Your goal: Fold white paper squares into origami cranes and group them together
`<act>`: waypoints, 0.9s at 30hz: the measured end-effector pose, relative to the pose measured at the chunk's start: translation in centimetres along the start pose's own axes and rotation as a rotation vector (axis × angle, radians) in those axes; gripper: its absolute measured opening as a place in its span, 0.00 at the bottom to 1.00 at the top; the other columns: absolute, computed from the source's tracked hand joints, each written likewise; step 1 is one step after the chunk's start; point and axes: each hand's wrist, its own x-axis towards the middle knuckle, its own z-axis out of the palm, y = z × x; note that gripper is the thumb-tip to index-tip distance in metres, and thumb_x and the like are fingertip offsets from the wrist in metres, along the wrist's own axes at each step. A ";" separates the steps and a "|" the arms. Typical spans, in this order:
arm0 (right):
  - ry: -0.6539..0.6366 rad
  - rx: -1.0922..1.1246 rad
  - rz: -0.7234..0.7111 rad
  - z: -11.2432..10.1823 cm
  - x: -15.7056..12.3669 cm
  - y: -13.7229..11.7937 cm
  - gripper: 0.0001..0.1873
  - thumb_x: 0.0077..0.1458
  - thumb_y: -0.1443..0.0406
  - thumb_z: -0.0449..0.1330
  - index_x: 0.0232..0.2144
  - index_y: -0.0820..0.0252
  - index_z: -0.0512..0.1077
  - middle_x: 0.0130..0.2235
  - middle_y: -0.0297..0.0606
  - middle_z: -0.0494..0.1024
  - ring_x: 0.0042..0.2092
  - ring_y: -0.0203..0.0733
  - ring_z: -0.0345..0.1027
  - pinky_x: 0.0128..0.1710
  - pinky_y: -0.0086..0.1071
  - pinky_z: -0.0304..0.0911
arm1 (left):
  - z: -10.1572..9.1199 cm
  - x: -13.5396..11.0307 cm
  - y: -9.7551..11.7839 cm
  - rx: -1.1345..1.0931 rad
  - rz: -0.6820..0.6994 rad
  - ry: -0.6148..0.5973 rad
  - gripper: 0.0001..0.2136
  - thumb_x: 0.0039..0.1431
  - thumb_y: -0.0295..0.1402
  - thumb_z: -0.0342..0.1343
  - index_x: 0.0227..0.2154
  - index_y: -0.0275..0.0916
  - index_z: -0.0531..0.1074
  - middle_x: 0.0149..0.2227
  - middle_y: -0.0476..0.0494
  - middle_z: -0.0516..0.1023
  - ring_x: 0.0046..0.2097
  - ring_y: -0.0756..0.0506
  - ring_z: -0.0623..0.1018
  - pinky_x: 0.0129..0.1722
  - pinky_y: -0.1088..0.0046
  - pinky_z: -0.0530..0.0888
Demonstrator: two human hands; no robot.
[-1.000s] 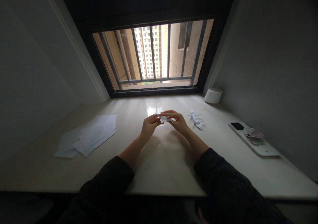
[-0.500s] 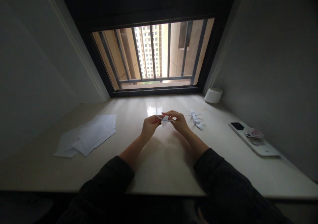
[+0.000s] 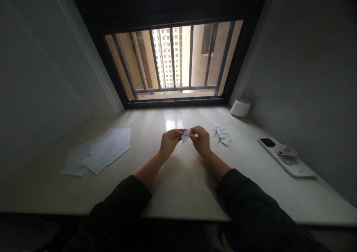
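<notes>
Between my two hands, above the pale sill, is a white paper crane [image 3: 185, 136] with its wings spread and thin points at both sides. My left hand [image 3: 169, 142] pinches it at the left, by a narrow folded point. On the other side my right hand [image 3: 201, 140] has its fingers closed around the right part of the crane. The fingertips of both hands are partly hidden behind the paper. To the right of my right hand, several folded white paper cranes [image 3: 222, 136] lie close together in a row on the sill.
A loose pile of white paper sheets [image 3: 107, 147] lies at the left. On the right are a white phone [image 3: 287, 158] with a round grip on its back and a white cup-like object [image 3: 240, 107] by the wall. A dark-framed window [image 3: 175, 104] borders the sill's back.
My right hand's fingers, stretched out over the crane before, have drawn in and closed on its right side. The left hand keeps its pinch almost unmoved.
</notes>
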 end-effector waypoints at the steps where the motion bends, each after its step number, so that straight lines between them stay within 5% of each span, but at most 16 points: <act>1: 0.000 -0.013 0.007 0.0 0.0 0.1 0.12 0.54 0.64 0.55 0.19 0.56 0.65 0.23 0.34 0.68 0.29 0.40 0.61 0.31 0.33 0.55 | 0.0 0.0 -0.1 0.004 0.001 0.004 0.11 0.43 0.31 0.65 0.32 0.37 0.78 0.35 0.42 0.81 0.38 0.43 0.79 0.45 0.62 0.73; 21: -0.087 -0.087 0.072 0.5 -0.1 0.6 0.14 0.52 0.63 0.56 0.17 0.57 0.69 0.22 0.34 0.68 0.27 0.38 0.60 0.30 0.32 0.52 | -1.3 0.4 -1.5 0.186 0.083 0.042 0.14 0.46 0.34 0.63 0.38 0.37 0.78 0.39 0.40 0.80 0.39 0.42 0.79 0.43 0.64 0.74; 27: -0.212 -0.010 0.230 0.8 0.0 0.2 0.15 0.52 0.56 0.57 0.20 0.56 0.75 0.23 0.36 0.73 0.27 0.39 0.63 0.30 0.32 0.54 | -1.7 0.6 -0.7 0.323 0.178 0.218 0.11 0.47 0.34 0.62 0.36 0.39 0.78 0.39 0.41 0.80 0.39 0.44 0.79 0.40 0.68 0.74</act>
